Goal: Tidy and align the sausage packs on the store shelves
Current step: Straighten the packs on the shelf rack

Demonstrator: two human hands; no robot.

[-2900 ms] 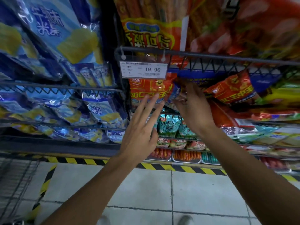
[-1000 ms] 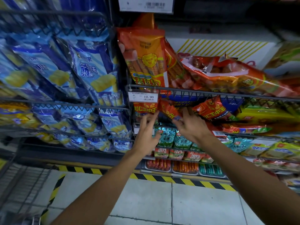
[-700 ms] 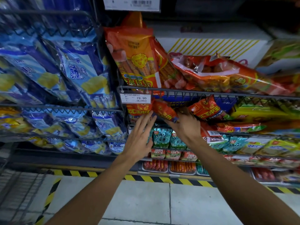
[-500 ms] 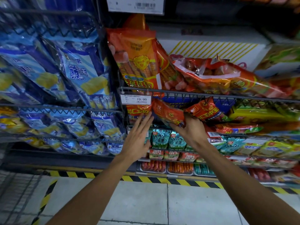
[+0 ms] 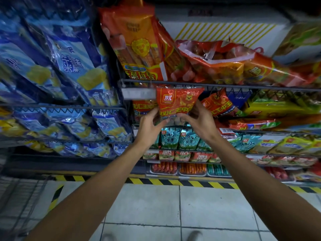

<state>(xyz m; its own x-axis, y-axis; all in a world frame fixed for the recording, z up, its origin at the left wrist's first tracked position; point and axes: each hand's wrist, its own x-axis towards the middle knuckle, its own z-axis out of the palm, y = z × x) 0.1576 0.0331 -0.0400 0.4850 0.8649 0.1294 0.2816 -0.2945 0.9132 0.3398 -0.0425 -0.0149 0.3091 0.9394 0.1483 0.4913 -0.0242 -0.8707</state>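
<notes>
A small red sausage pack (image 5: 176, 102) is held upright in front of the wire shelf rail (image 5: 243, 86), covering part of the price tag (image 5: 139, 93). My left hand (image 5: 150, 126) grips its lower left corner. My right hand (image 5: 198, 119) grips its lower right edge from beside and behind. More red packs of the same kind (image 5: 218, 105) lie tilted on the shelf behind. Long orange sausage packs (image 5: 137, 46) lean on the shelf above.
Blue and yellow snack bags (image 5: 73, 66) fill the wire racks at left. Teal packs (image 5: 178, 139) and trays of sausages (image 5: 192, 168) sit on lower shelves. Yellow-black hazard tape (image 5: 173, 182) edges the tiled floor. A wire basket (image 5: 19, 197) stands at lower left.
My right hand pulled a red pack out from the shelf, and my left hand came up to take its other side. The pack now stands upright before the rail.
</notes>
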